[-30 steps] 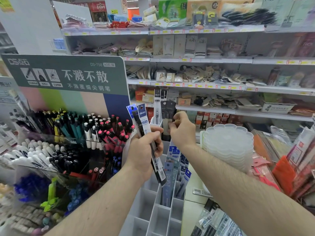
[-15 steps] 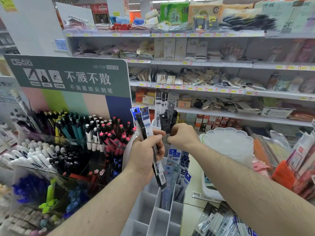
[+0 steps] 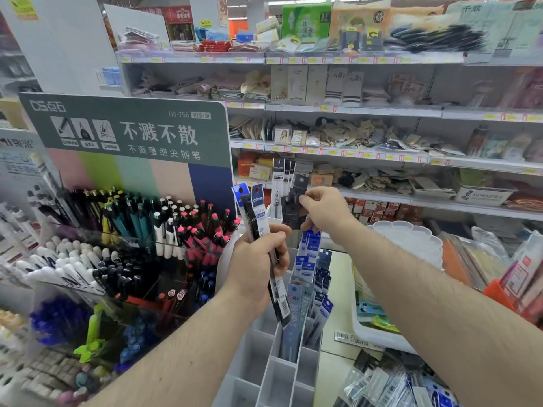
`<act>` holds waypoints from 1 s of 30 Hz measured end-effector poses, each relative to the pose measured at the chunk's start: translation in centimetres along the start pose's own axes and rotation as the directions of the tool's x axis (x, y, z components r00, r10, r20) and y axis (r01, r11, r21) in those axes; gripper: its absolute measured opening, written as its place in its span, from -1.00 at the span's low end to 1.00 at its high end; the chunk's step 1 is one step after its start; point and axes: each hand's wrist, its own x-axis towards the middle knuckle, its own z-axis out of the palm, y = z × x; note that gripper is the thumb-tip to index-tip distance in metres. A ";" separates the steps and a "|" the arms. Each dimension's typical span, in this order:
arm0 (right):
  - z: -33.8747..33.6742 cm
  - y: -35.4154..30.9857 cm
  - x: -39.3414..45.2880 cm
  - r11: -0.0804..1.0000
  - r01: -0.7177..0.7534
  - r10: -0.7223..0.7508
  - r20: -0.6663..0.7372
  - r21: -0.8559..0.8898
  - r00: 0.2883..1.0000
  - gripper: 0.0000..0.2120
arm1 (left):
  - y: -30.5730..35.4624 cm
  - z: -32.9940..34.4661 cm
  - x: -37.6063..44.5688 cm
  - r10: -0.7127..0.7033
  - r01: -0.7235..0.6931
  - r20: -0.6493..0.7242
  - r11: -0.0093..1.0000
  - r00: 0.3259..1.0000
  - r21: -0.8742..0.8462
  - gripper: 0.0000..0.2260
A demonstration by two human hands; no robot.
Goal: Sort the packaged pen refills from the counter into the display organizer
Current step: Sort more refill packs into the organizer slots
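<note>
Your left hand (image 3: 255, 268) is clenched round a fanned bundle of long, narrow packaged pen refills with blue and black header cards (image 3: 258, 230). Bundle stands near upright, tops above the fist, barcoded tails hanging below it over the organizer.

Your right hand (image 3: 326, 211) reaches further back, grip pinched with thumb and fingertips on a dark, black-carded refill packet (image 3: 295, 207). That packet sits among other tall white and black packets standing at the far end of the organizer; whether its foot is already down in a compartment, you can't tell from here, as your left hand covers it.

The light grey plastic display organizer with narrow divided slots (image 3: 276, 374) runs away from you between your forearms. Near slots show bare grey walls; middle slots hold blue-headed and grey refill packets (image 3: 308, 274) standing on end.

At lower right, a loose heap of clear-wrapped refill packets (image 3: 393, 383) lies on the pale table (image 3: 332, 374), beside a loose white barcode label.

To the left, tiered clear bins of pens under a green sign. To the right, a stack of white scalloped plastic trays (image 3: 411, 239). Store shelving runs behind.
</note>
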 end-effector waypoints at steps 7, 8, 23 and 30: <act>-1.3 0.4 0.8 0.961 0.148 -0.113 0.158 -0.234 0.981 -0.89 | -0.1 -0.1 0.0 -0.003 0.003 0.008 1.000 1.000 0.006 -0.77; -1.1 0.5 0.8 0.948 0.183 -0.139 0.177 -0.261 0.974 -0.93 | -0.1 -0.1 0.0 -0.002 0.002 0.010 1.000 1.000 0.012 -0.77; 0.4 1.5 -0.1 0.820 0.171 -0.048 0.231 -0.546 0.972 -0.86 | -0.1 0.0 0.0 0.000 -0.001 0.010 0.999 1.000 0.040 -0.77; -0.1 1.3 -0.5 0.893 0.184 -0.104 0.210 -0.410 0.972 -0.94 | -0.2 0.0 0.0 0.002 -0.003 0.006 0.999 1.000 0.043 -0.77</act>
